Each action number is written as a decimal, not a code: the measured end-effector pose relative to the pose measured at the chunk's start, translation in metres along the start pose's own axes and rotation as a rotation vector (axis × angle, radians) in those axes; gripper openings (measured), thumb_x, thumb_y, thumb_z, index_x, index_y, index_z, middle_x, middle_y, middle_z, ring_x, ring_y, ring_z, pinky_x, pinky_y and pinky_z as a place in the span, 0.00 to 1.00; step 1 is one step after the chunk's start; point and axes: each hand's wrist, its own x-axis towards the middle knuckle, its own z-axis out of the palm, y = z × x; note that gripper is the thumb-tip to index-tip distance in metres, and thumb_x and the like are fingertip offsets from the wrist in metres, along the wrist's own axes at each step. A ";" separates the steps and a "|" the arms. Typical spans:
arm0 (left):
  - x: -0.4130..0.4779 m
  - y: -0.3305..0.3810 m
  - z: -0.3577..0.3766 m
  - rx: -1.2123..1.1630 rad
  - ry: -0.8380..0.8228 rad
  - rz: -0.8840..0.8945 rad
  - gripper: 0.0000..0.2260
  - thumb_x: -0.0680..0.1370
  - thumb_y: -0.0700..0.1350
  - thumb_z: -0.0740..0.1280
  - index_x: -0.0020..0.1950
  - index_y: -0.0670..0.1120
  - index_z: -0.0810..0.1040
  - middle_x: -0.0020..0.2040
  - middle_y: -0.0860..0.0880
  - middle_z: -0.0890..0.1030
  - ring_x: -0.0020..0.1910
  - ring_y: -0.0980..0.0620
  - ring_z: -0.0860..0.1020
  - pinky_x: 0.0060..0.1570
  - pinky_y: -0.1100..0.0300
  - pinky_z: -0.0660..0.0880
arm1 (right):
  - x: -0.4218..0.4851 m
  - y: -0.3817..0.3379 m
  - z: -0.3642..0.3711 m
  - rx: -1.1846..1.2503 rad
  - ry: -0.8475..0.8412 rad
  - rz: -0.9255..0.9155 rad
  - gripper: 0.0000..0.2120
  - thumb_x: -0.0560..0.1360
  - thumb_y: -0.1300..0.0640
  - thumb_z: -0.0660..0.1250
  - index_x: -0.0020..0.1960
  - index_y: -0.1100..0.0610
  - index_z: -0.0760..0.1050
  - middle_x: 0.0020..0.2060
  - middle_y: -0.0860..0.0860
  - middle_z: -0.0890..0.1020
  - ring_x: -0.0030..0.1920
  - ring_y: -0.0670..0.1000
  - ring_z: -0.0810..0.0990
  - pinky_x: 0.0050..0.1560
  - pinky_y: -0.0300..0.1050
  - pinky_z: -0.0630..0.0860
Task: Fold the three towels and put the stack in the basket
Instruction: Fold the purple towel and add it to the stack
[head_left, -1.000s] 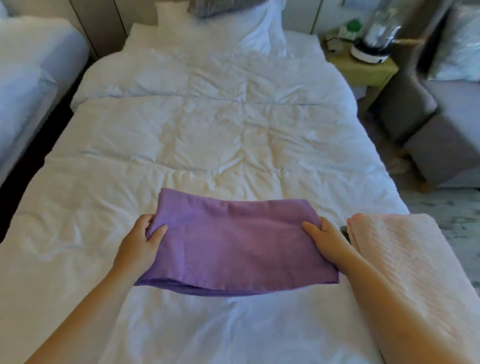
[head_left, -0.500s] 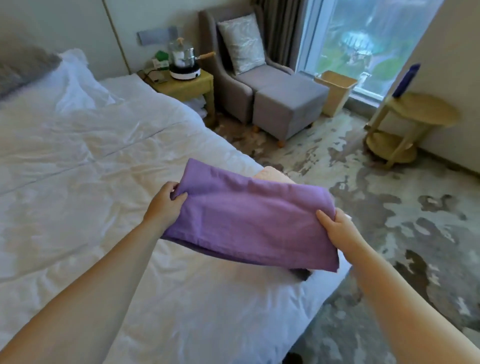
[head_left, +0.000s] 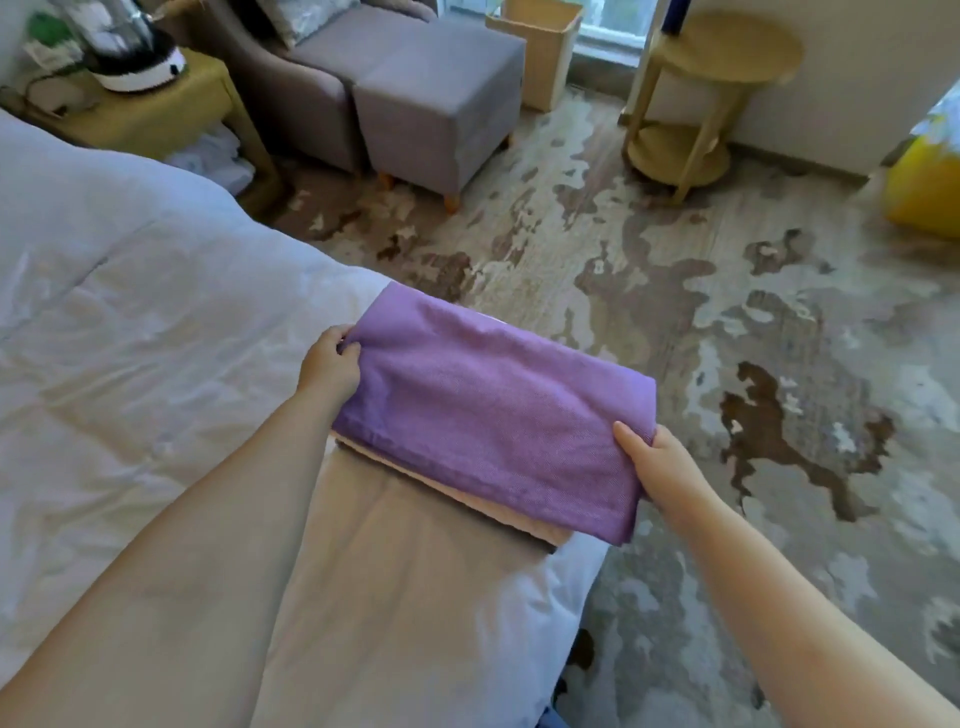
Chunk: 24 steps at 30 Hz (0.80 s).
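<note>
A folded purple towel (head_left: 493, 410) lies on top of a folded pink towel (head_left: 457, 493) at the right edge of the white bed (head_left: 130, 322). A thin dark edge (head_left: 524, 540) shows under the pink towel; what it is I cannot tell. My left hand (head_left: 330, 364) grips the purple towel's left end, thumb over the top. My right hand (head_left: 654, 462) grips its right end, thumb on top and fingers underneath. A tan basket (head_left: 540, 47) stands on the floor by the window, far from the bed.
A grey armchair with a footstool (head_left: 441, 98) stands beyond the bed beside a yellow nightstand (head_left: 156, 109) with a kettle. A round wooden side table (head_left: 711, 88) is by the wall, a yellow object (head_left: 924, 182) at far right. Patterned carpet (head_left: 727, 312) lies between.
My view turned right and down. Both hands carried the purple towel from the middle of the bed to the right edge and lowered it onto the pink towel.
</note>
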 end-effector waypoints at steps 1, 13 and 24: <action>0.003 -0.008 0.005 0.004 -0.002 -0.039 0.13 0.80 0.42 0.59 0.63 0.43 0.74 0.57 0.45 0.76 0.55 0.45 0.73 0.52 0.60 0.66 | 0.002 0.005 0.000 0.050 -0.017 0.052 0.12 0.77 0.50 0.65 0.54 0.57 0.75 0.47 0.53 0.82 0.46 0.52 0.81 0.48 0.52 0.79; 0.043 -0.023 -0.033 0.004 -0.008 0.113 0.11 0.80 0.50 0.62 0.53 0.43 0.76 0.49 0.46 0.76 0.48 0.47 0.72 0.48 0.59 0.66 | -0.010 -0.008 0.029 0.086 0.117 -0.097 0.04 0.78 0.48 0.62 0.47 0.47 0.71 0.48 0.47 0.80 0.50 0.48 0.78 0.52 0.44 0.74; 0.035 -0.077 -0.012 0.064 -0.075 -0.004 0.11 0.78 0.48 0.66 0.55 0.42 0.79 0.52 0.41 0.81 0.51 0.42 0.77 0.48 0.58 0.68 | -0.008 0.028 0.056 -0.004 0.266 -0.025 0.08 0.79 0.51 0.62 0.51 0.56 0.68 0.45 0.50 0.77 0.47 0.51 0.76 0.48 0.46 0.69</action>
